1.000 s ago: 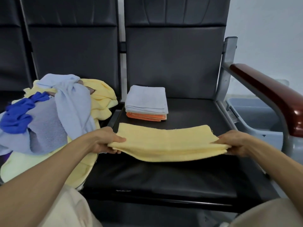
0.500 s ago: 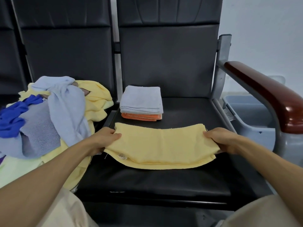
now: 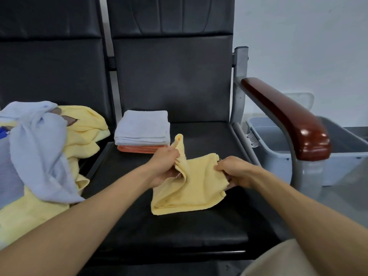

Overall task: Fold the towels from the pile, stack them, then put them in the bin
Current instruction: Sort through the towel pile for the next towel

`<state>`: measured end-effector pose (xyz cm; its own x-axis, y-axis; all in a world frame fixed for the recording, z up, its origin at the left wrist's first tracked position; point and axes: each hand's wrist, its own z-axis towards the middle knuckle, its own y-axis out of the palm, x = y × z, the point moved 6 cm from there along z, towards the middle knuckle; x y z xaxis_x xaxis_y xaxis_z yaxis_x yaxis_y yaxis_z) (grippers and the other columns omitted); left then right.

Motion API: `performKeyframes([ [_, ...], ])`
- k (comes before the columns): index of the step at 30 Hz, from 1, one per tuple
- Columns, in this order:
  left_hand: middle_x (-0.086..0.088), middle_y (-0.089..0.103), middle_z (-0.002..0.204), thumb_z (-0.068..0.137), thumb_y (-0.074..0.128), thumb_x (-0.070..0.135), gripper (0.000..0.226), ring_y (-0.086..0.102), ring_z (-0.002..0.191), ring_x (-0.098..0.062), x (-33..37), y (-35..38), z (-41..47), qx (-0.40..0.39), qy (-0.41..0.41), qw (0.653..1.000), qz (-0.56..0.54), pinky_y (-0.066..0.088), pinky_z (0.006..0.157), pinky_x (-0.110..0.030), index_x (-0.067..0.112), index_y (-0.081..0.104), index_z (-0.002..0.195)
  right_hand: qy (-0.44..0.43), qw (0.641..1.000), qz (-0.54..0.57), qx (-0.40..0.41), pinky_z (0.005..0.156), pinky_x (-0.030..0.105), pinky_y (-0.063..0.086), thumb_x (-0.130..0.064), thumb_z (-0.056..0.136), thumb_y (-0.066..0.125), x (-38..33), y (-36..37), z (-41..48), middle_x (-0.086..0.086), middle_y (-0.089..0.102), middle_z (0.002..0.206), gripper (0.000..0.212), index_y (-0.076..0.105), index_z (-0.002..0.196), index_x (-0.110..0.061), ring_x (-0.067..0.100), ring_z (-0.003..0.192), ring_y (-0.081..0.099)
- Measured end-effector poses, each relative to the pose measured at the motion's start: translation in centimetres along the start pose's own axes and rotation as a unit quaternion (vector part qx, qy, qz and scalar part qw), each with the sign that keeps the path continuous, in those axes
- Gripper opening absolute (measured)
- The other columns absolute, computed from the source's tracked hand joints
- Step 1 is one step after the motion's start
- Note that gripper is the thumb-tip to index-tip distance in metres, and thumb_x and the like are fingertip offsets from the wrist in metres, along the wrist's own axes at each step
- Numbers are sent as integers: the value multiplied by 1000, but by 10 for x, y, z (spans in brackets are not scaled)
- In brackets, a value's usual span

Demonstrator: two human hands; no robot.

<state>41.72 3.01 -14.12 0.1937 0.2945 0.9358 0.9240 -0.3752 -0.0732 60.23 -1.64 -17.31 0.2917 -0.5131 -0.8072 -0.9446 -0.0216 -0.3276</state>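
A yellow towel (image 3: 191,188) hangs folded between both hands just above the black seat (image 3: 179,232). My left hand (image 3: 166,166) grips its bunched left end, raised. My right hand (image 3: 234,171) pinches its right edge. Behind them, at the back left of the seat, lies a stack of folded towels (image 3: 144,131), pale blue on top of orange. The loose pile of towels (image 3: 45,154), yellow, pale blue and dark blue, covers the seat to the left. A grey bin (image 3: 278,156) stands on the floor to the right, beyond the armrest.
A dark red wooden armrest (image 3: 286,118) on a grey metal post lies between the seat and the bin. Black seat backs rise behind. A pale wall is at the right. My knees in beige cloth show at the bottom.
My hands have come together, bringing the towel's left end over toward the right end. The towel, stretched long before, now hangs half as wide and has lifted off the seat.
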Motion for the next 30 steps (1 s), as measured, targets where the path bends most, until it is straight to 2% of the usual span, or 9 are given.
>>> performKeyframes([
  [3,-6,46,61,98,36,7,22,47,51,-15,-2,34,11,-17,15,998,60,42,43,-25,13,51,82,-4,1000,1,-19,55,33,55,-14,102,38,0,0,1,7,60,81,21,55,109,-4,17,66,60],
  [6,-8,50,65,99,36,10,28,54,50,-16,-6,57,17,-39,22,993,108,50,45,-29,0,32,125,-9,999,3,-35,56,33,56,-13,101,39,1,1,2,8,63,83,21,58,107,-5,17,67,63],
  [7,-10,52,66,99,35,9,15,57,48,-16,-8,65,15,-59,22,991,116,52,47,-30,13,25,88,-10,999,4,-40,57,33,56,-12,101,40,2,0,3,8,63,80,19,58,102,-6,16,64,63],
  [8,-11,54,67,100,34,9,21,59,47,-17,-11,70,12,-79,8,990,116,54,50,-31,5,55,103,-11,999,3,-44,58,34,56,-12,100,41,3,1,3,8,63,77,19,59,98,-6,17,62,63],
  [12,-16,59,82,103,38,12,19,61,58,-24,-13,70,-1,-117,-11,990,75,57,60,-36,11,56,96,-17,999,-11,-49,58,33,55,-13,99,40,2,2,-1,6,65,70,26,64,88,-7,16,57,63],
  [15,-17,63,99,102,44,16,22,67,70,-26,-9,45,-4,-114,11,989,91,58,68,-37,14,54,122,-12,1000,-10,-21,57,31,53,-25,101,42,3,1,-1,4,61,68,30,62,86,-9,15,55,59],
  [21,-12,69,93,98,53,11,20,68,77,-26,-10,-22,-29,-134,41,983,123,55,68,-34,12,68,111,5,995,-46,89,59,31,50,-54,101,26,1,-1,2,5,62,97,55,55,110,-7,19,80,61],
  [24,-10,70,94,98,48,8,24,69,76,-18,-11,-49,-32,-71,61,977,191,56,70,-30,16,69,105,8,987,-112,117,82,35,50,-67,93,32,-5,4,7,8,57,126,75,47,134,-6,26,109,58],
  [30,-2,69,97,98,47,12,23,69,88,-16,10,-57,-41,-44,110,971,210,55,76,-26,21,66,107,-45,941,-305,140,87,30,37,-42,101,39,-27,28,13,13,50,137,56,40,139,-1,28,121,50],
])
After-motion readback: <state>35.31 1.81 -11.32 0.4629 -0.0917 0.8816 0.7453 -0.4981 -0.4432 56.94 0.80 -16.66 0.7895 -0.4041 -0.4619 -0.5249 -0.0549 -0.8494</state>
